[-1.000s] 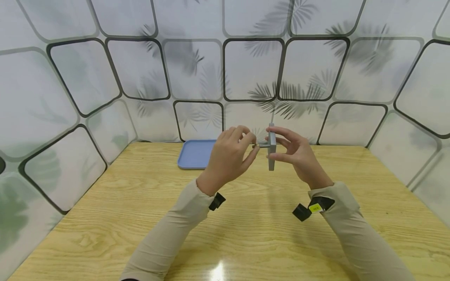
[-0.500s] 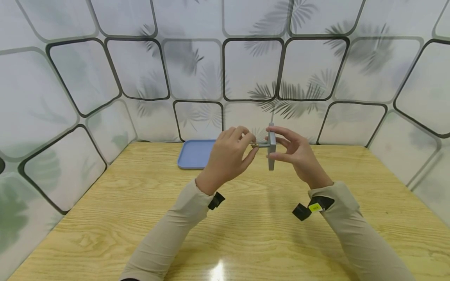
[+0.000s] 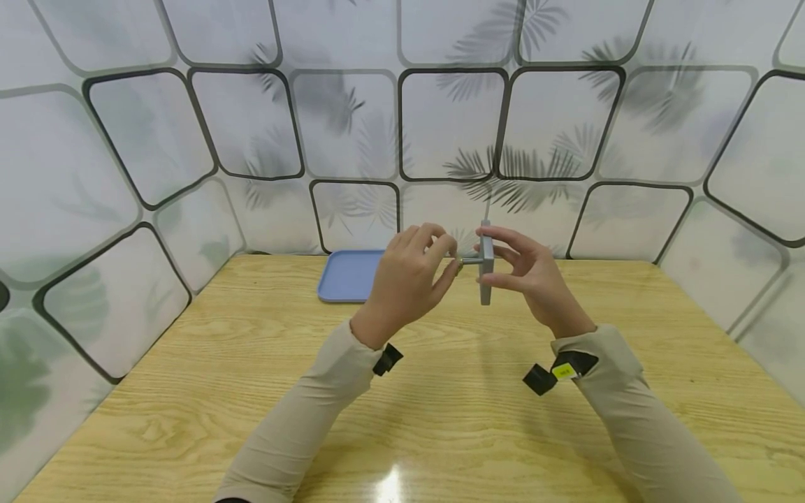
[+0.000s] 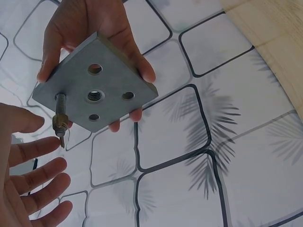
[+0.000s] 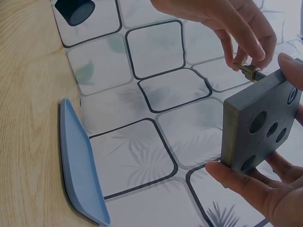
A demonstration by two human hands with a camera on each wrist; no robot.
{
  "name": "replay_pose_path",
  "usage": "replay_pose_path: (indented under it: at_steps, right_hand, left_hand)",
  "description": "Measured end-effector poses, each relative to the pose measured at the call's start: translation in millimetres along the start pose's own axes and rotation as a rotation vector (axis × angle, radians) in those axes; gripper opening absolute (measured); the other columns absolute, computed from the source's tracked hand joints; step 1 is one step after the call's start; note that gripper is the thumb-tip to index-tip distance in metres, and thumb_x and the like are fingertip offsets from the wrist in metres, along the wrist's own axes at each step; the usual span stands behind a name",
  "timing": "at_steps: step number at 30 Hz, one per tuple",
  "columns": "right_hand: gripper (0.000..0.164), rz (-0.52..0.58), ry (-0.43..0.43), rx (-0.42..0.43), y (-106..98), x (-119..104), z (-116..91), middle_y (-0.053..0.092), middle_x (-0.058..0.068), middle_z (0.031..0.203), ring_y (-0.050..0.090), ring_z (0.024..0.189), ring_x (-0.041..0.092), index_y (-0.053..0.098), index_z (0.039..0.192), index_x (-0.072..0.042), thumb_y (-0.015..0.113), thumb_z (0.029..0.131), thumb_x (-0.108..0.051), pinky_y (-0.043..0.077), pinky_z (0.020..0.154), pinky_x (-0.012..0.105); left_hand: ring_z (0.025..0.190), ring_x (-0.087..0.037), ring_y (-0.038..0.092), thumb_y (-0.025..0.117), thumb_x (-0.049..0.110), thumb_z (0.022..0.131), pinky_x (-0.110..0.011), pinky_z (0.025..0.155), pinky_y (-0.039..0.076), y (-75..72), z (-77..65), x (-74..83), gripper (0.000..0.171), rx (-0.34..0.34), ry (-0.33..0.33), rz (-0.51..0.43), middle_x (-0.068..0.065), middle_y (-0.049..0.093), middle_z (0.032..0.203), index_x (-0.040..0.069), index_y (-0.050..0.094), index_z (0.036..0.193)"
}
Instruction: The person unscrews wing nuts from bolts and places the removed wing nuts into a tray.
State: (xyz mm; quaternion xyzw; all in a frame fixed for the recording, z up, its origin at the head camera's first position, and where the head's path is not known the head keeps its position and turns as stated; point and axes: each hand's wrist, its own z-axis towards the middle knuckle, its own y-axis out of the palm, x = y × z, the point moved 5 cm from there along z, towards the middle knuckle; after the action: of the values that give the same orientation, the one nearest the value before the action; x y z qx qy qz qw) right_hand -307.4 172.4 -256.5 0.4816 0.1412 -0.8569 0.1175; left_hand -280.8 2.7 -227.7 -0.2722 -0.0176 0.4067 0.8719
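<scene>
Clearly, the nearer hand to the brass-coloured nut (image 4: 60, 122) is the left hand (image 3: 410, 269), its thumb and fingers parted and loosely bent around the nut's end. The left wrist view shows a gap between thumb and nut; the index fingertip lies right by the tip, but whether it touches I cannot tell. The right hand (image 3: 539, 274) grips a grey metal plate (image 4: 111, 82) by its edges, thumb on one side and fingers on the others. This plate stands upright above the table, edge-on to the head camera, with several round holes, the middle one threaded. Through a corner hole runs a threaded bolt (image 4: 60, 103), its long axis roughly level and square to the plate, pointing from the right hand straight toward the left. Beyond the left hand, partly hidden by it, a blue tray (image 3: 349, 276) lies on the wooden table (image 3: 440, 419), before a leaf-patterned backdrop (image 3: 352, 140).
</scene>
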Motion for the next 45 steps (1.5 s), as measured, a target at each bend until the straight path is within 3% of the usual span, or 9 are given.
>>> replay_pose_path:
  at_steps: [8,10,15,21,26,32,36,45]
  right_hand:
    - [0.058,-0.015,-0.004,0.004,-1.0,0.2,-0.2,0.044,0.006,0.141,0.052,0.12,0.012,0.048,0.136,-0.011,0.065,0.083,0.005,0.053,0.083,0.025]
    - [0.058,-0.014,-0.005,0.004,-1.0,0.1,-0.1,0.044,0.006,0.141,0.052,0.12,0.012,0.048,0.136,-0.011,0.065,0.083,0.005,0.054,0.083,0.025]
    - [0.058,0.001,-0.005,-0.001,-0.3,-0.5,0.1,0.046,-0.001,0.138,0.052,0.12,0.012,0.048,0.136,-0.009,0.065,0.082,0.006,0.055,0.082,0.028]
    - [0.058,0.005,0.002,0.001,0.5,-0.1,-0.3,0.044,0.001,0.14,0.051,0.12,0.013,0.049,0.135,-0.01,0.065,0.082,0.006,0.055,0.082,0.029]
    - [0.058,0.003,0.007,0.002,0.6,0.2,-0.4,0.042,0.005,0.142,0.051,0.121,0.013,0.05,0.135,-0.011,0.065,0.082,0.006,0.055,0.082,0.029]
    - [0.058,-0.001,0.006,0.004,0.1,0.5,0.2,0.044,0.001,0.139,0.051,0.12,0.013,0.049,0.135,-0.011,0.065,0.082,0.007,0.055,0.082,0.028]
    - [0.058,-0.016,0.001,0.009,-0.6,0.2,0.4,0.044,0.004,0.14,0.052,0.12,0.012,0.049,0.135,-0.011,0.066,0.082,0.006,0.054,0.082,0.026]
    - [0.058,-0.022,-0.013,0.008,-1.6,-1.9,0.5,0.049,-0.005,0.134,0.053,0.119,0.012,0.05,0.135,-0.011,0.065,0.082,0.007,0.053,0.084,0.025]
  left_hand:
    - [0.078,-0.018,0.055,0.061,0.032,0.089,-0.033,0.073,0.049,7.2,-2.9,-0.1,0.017,-0.165,0.003,-0.009,-0.003,0.059,0.097,0.015,0.062,0.093]
    - [0.079,-0.018,0.055,0.06,0.031,0.09,-0.034,0.073,0.048,8.5,-3.3,-0.5,0.015,-0.18,-0.001,-0.002,-0.003,0.059,0.097,0.016,0.062,0.092]
    - [0.083,-0.019,0.056,0.062,0.029,0.089,-0.037,0.08,0.047,6.6,-3.3,-2.2,0.014,-0.121,-0.032,0.032,-0.002,0.06,0.095,0.016,0.063,0.091]
    - [0.085,-0.02,0.056,0.062,0.031,0.089,-0.037,0.084,0.045,1.5,-2.7,0.4,0.017,-0.026,-0.061,0.073,-0.001,0.061,0.093,0.015,0.065,0.093]
    - [0.085,-0.02,0.057,0.064,0.028,0.088,-0.036,0.084,0.046,-0.5,-2.1,3.7,0.015,0.036,-0.053,0.087,-0.002,0.062,0.093,0.014,0.064,0.093]
    - [0.084,-0.021,0.057,0.067,0.025,0.086,-0.036,0.082,0.047,0.4,-2.5,4.6,0.015,0.077,-0.041,0.097,-0.003,0.061,0.093,0.013,0.06,0.089]
    - [0.084,-0.021,0.056,0.065,0.027,0.086,-0.037,0.082,0.046,0.4,-2.8,5.0,0.015,0.062,-0.031,0.118,-0.003,0.06,0.094,0.013,0.061,0.088]
    - [0.086,-0.022,0.055,0.064,0.037,0.085,-0.039,0.085,0.045,5.5,-4.2,4.8,0.023,-0.048,-0.021,0.142,-0.003,0.058,0.096,0.015,0.062,0.089]
